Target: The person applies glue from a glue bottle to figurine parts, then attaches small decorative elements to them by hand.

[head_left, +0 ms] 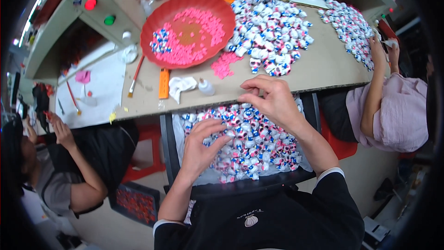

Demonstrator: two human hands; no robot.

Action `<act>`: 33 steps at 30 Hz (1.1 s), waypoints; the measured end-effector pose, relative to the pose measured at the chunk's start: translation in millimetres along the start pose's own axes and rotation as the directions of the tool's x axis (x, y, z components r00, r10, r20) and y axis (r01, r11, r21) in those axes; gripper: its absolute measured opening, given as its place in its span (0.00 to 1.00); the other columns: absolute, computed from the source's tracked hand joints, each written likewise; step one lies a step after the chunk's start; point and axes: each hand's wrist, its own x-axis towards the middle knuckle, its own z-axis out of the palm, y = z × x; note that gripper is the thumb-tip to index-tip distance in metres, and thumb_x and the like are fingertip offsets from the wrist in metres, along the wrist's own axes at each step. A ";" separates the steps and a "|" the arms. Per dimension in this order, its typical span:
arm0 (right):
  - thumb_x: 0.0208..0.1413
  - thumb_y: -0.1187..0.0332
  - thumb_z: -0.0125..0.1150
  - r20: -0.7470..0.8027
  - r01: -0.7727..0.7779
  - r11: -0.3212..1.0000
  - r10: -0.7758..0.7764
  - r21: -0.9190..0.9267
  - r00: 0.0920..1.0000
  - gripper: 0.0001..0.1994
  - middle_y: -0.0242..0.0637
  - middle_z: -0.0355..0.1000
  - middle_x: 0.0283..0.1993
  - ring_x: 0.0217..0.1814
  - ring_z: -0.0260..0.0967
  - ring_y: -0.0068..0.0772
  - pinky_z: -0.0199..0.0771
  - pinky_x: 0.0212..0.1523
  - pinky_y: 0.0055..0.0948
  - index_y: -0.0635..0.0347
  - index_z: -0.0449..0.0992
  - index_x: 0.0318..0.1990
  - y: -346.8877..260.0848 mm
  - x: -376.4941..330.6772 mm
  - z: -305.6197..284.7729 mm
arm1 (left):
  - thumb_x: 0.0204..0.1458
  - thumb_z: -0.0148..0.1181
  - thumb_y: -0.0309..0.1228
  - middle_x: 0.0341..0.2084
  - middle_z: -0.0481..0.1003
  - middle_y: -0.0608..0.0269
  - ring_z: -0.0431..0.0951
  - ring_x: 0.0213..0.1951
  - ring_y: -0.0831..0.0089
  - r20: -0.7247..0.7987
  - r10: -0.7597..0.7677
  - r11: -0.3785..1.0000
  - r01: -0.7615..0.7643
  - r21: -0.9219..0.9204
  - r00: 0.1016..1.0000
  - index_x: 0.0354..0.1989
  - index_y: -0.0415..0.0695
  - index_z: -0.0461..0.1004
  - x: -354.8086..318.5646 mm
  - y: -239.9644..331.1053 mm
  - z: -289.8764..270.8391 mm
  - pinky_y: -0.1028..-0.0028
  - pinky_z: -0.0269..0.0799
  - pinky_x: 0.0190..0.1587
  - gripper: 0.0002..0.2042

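The scene is viewed from the wearer's head through the left of two fisheye cameras, which is aimed steeply downward and forward over the black T-shirt (296, 220) at the lower edge. The front edge of the workbench (323, 75) is shown crossing the middle aslant, and the black tray (172, 155) below that edge is looked into closely from above. Beside the bench's left and right ends, two co-workers (397, 115) are taken in near the darkened rim, where straight lines are bent.
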 end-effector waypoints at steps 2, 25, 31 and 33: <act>0.41 0.69 0.70 -0.009 0.030 0.999 -0.031 -0.038 0.999 0.18 0.38 0.74 0.35 0.33 0.71 0.27 0.70 0.32 0.25 0.64 0.76 0.41 5.4 2.9 4.5 | 0.41 0.67 0.27 0.40 0.76 0.55 0.74 0.46 0.65 -0.010 0.039 0.996 -0.038 0.077 0.999 0.37 0.41 0.78 1.9 8.3 -5.7 0.70 0.67 0.51 0.12; 0.52 0.69 0.60 -0.349 -0.009 0.977 0.085 0.214 0.933 0.18 0.38 0.71 0.35 0.28 0.68 0.21 0.66 0.27 0.21 0.64 0.69 0.50 28.8 -30.5 -17.2 | 0.47 0.59 0.25 0.35 0.75 0.52 0.76 0.33 0.60 -0.060 0.263 0.935 -0.239 0.262 0.963 0.41 0.36 0.74 130.4 32.2 33.6 0.67 0.71 0.38 0.12; 0.53 0.68 0.61 -0.410 0.061 0.988 0.002 0.140 0.912 0.18 0.42 0.71 0.41 0.36 0.70 0.29 0.69 0.34 0.24 0.64 0.69 0.50 37.2 -35.4 -26.1 | 0.45 0.62 0.28 0.33 0.74 0.54 0.73 0.33 0.62 -0.088 0.321 0.867 -0.256 0.427 0.943 0.46 0.38 0.71 150.8 19.8 67.7 0.67 0.69 0.37 0.18; 0.53 0.69 0.61 -0.420 0.124 0.990 -0.086 0.062 0.903 0.18 0.42 0.71 0.41 0.36 0.70 0.31 0.70 0.34 0.25 0.64 0.69 0.51 40.4 -36.6 -25.2 | 0.46 0.63 0.27 0.30 0.73 0.60 0.72 0.29 0.74 -0.148 0.246 0.942 -0.200 0.271 0.958 0.48 0.37 0.70 143.5 28.2 67.5 0.76 0.69 0.33 0.19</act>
